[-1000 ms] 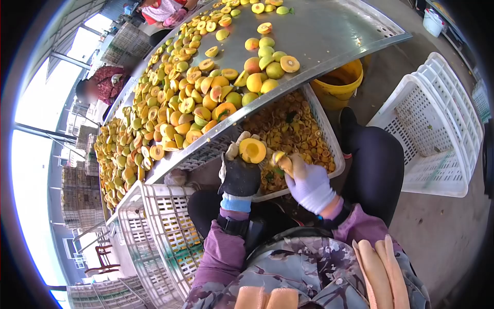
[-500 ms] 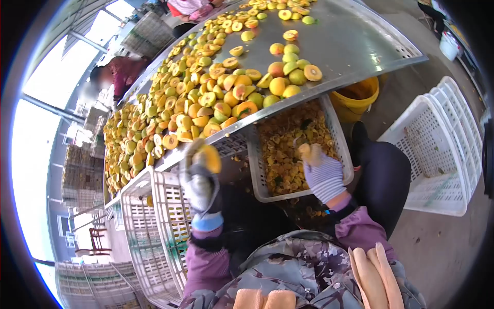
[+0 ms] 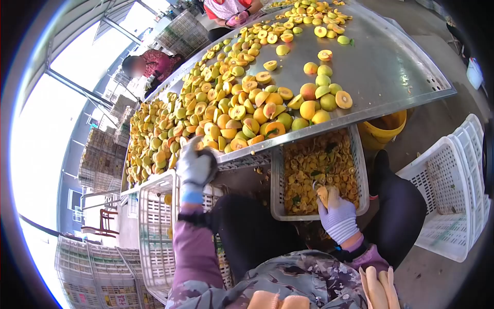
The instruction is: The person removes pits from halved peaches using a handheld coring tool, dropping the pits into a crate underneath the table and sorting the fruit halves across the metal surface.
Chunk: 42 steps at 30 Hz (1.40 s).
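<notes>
My left hand (image 3: 196,167), in a white and dark glove, is raised at the near edge of the metal table (image 3: 383,74), beside the heap of halved yellow-green fruit (image 3: 216,110). Its fingers are partly hidden and blurred against the fruit. My right hand (image 3: 334,208), gloved in white, is closed around a small tool with a tan handle (image 3: 322,194) and a looped metal tip. It is over the near right part of a white crate (image 3: 278,180) full of fruit scraps (image 3: 314,172).
An open white crate (image 3: 154,226) stands below my left forearm. A yellow bucket (image 3: 383,129) is under the table's right side, with stacked white crates (image 3: 447,190) at the right. Two people, one in a red patterned top (image 3: 157,64), are across the table.
My left hand has moved left and up to the table edge, and the fruit half it held no longer shows. My right hand has moved away from it, over the scrap crate. The view has shifted.
</notes>
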Each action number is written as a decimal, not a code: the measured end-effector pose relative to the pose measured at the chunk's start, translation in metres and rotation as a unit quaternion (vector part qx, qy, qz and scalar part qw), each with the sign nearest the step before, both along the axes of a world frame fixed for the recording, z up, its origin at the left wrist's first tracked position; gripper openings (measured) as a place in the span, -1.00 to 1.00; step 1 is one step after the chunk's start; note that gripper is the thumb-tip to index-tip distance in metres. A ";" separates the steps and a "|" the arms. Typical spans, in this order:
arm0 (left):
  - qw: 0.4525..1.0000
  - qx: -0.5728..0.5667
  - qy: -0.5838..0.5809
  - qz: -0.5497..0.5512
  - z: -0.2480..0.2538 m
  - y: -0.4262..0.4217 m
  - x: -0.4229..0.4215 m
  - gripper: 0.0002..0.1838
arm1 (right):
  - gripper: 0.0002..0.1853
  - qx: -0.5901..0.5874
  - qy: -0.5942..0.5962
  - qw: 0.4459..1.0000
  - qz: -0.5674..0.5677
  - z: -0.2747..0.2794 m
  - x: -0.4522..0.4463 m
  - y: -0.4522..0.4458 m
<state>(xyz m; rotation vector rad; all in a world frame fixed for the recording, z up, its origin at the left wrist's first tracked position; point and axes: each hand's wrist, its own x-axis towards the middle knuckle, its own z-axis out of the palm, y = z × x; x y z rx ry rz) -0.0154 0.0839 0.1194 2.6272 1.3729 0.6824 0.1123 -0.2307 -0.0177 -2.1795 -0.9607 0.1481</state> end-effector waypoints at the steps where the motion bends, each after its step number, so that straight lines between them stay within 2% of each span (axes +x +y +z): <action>1: 0.999 -0.016 0.020 -0.041 -0.025 0.021 0.019 -0.50 | -0.75 0.000 0.019 1.000 0.002 0.002 0.001 -0.002; 2: 0.994 -0.023 0.048 -0.095 -0.045 0.038 0.036 -0.45 | -0.74 0.002 0.028 1.000 0.003 0.005 0.003 -0.002; 3: 0.988 -0.115 0.073 -0.079 -0.050 0.036 0.055 -0.44 | -0.74 0.002 0.029 1.000 -0.001 0.007 0.004 -0.002; 5: 0.965 -0.097 0.208 -0.129 -0.085 0.067 0.070 -0.46 | -0.72 0.023 0.025 0.999 -0.005 0.009 0.006 -0.002; 7: 0.958 -0.148 0.217 -0.115 -0.082 0.073 0.073 -0.53 | -0.70 0.025 0.030 0.999 -0.010 0.008 0.006 0.000; 8: 0.969 -0.085 0.192 -0.130 -0.099 0.086 0.063 -0.57 | -0.68 0.028 0.033 0.999 -0.007 0.007 0.004 0.001; 9: 0.969 -0.085 0.194 -0.130 -0.093 0.076 0.057 -0.57 | -0.68 0.028 0.036 0.999 -0.006 0.007 0.003 0.002; 10: 0.980 -0.174 0.033 -0.093 -0.080 0.061 0.053 -0.65 | -0.67 0.034 0.046 0.998 -0.007 0.006 0.001 0.003; 11: 0.956 -0.256 -0.130 -0.053 -0.074 0.049 0.046 -0.71 | -0.66 0.039 0.055 0.998 -0.007 0.006 -0.001 0.005; 12: 0.896 -0.371 -0.230 -0.078 -0.080 0.046 0.033 -0.65 | -0.66 0.038 0.056 0.998 -0.003 0.008 -0.004 0.006; 13: 0.812 -0.475 -0.324 -0.100 -0.087 0.041 0.018 -0.57 | -0.67 0.086 0.097 0.992 0.011 0.012 -0.006 0.008; 14: 0.815 -0.468 -0.321 -0.119 -0.082 0.016 0.017 -0.62 | -0.68 0.132 0.138 0.981 0.023 0.016 -0.009 0.011; 15: 0.818 -0.460 -0.318 -0.137 -0.078 -0.010 0.017 -0.66 | -0.68 0.128 0.140 0.981 0.023 0.018 -0.013 0.013; 16: 0.770 -0.504 -0.359 -0.153 -0.071 -0.034 0.019 -0.65 | -0.67 0.126 0.148 0.980 0.049 0.020 -0.017 0.015; 17: 0.716 -0.547 -0.398 -0.170 -0.071 -0.053 0.018 -0.65 | -0.66 0.123 0.154 0.978 0.072 0.021 -0.021 0.015; 19: 0.555 -0.665 -0.473 -0.162 -0.093 -0.075 0.014 -0.60 | -0.65 0.102 0.148 0.981 0.070 0.017 -0.030 0.017; 20: 0.806 -0.471 -0.207 -0.292 -0.107 -0.079 0.011 -0.58 | -0.66 0.119 0.148 0.979 0.078 0.017 -0.033 0.017; 21: 0.929 -0.144 0.029 -0.341 -0.114 -0.086 0.011 -0.56 | -0.66 0.135 0.148 0.976 0.086 0.017 -0.036 0.018; 22: 0.951 -0.136 0.049 -0.274 -0.122 -0.098 0.009 -0.54 | -0.65 0.151 0.108 0.980 0.075 0.012 -0.039 0.019; 24: 0.935 -0.244 -0.046 -0.254 -0.129 -0.119 0.013 -0.51 | -0.66 0.143 0.091 0.983 0.065 0.008 -0.040 0.018; 25: 0.920 -0.292 -0.096 -0.242 -0.129 -0.131 0.017 -0.49 | -0.66 0.143 0.075 0.985 0.063 0.008 -0.039 0.017; 26: 0.796 -0.476 -0.250 -0.278 -0.136 -0.136 0.019 -0.47 | -0.66 0.124 0.055 0.989 0.059 0.012 -0.038 0.014; 29: 0.744 -0.545 -0.274 -0.272 -0.104 -0.164 0.028 -0.40 | -0.60 0.064 0.096 0.992 0.043 0.018 -0.035 0.010; 30: 0.621 -0.648 -0.371 -0.239 -0.106 -0.165 0.029 -0.43 | -0.58 0.075 0.076 0.993 0.040 0.013 -0.036 0.010; 31: 0.475 -0.728 -0.453 -0.197 -0.106 -0.166 0.030 -0.44 | -0.58 0.074 0.075 0.994 0.038 0.011 -0.036 0.009; 33: 0.488 -0.727 -0.440 -0.201 -0.103 -0.166 0.031 -0.44 | -0.57 0.054 0.067 0.995 0.045 0.009 -0.037 0.008; 35: 0.408 -0.762 -0.431 -0.258 -0.101 -0.162 0.029 -0.45 | -0.62 0.046 0.060 0.996 0.046 0.012 -0.037 0.007; 37: 0.412 -0.762 -0.437 -0.241 -0.101 -0.164 0.030 -0.41 | -0.67 0.039 0.054 0.996 0.050 0.013 -0.038 0.007; 39: 0.415 -0.763 -0.441 -0.226 -0.102 -0.167 0.032 -0.37 | -0.57 0.062 0.085 0.993 0.047 0.009 -0.038 0.008; 42: 0.427 -0.751 -0.463 -0.198 -0.106 -0.172 0.032 -0.34 | -0.57 0.075 0.112 0.990 0.044 0.005 -0.038 0.009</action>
